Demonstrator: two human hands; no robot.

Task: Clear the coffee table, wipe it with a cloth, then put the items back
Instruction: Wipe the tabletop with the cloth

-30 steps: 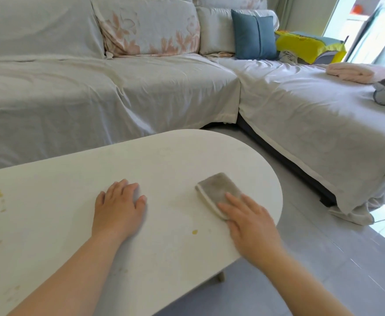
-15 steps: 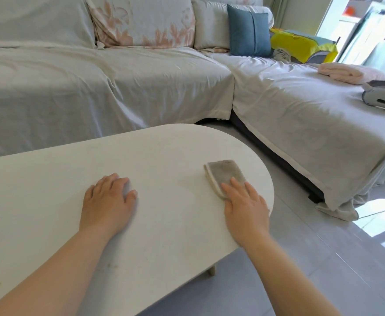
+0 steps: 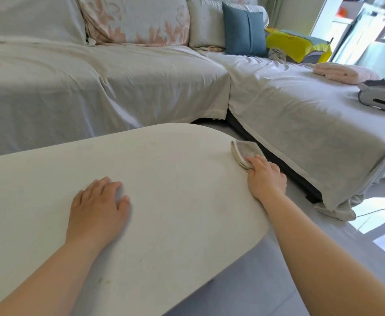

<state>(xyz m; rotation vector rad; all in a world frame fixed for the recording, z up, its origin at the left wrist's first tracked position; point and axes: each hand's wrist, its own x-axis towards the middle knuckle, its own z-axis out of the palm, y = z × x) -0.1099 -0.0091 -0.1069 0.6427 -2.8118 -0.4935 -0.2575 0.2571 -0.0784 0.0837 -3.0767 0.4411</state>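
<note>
The white oval coffee table point(image 3: 168, 169) fills the lower left of the head view, with nothing on its top but my hands and the cloth. A folded grey cloth point(image 3: 246, 151) lies at the table's right rounded end, half over the rim. My right hand point(image 3: 265, 176) presses flat on the cloth's near part, fingers pointing away. My left hand point(image 3: 98, 206) rests palm down on the tabletop near the middle, fingers spread, holding nothing. A faint yellowish smear point(image 3: 102, 280) shows near the front edge.
A corner sofa under a pale sheet point(image 3: 118, 87) wraps around behind and to the right of the table. On it lie a blue cushion point(image 3: 244, 33), a pink folded towel point(image 3: 344, 73) and a grey device point(image 3: 383, 98). Grey tiled floor point(image 3: 266, 270) lies to the right.
My right hand has slid the cloth from mid-table rightwards and away to the table's rounded end. The left hand has stayed planted; the view has shifted right.
</note>
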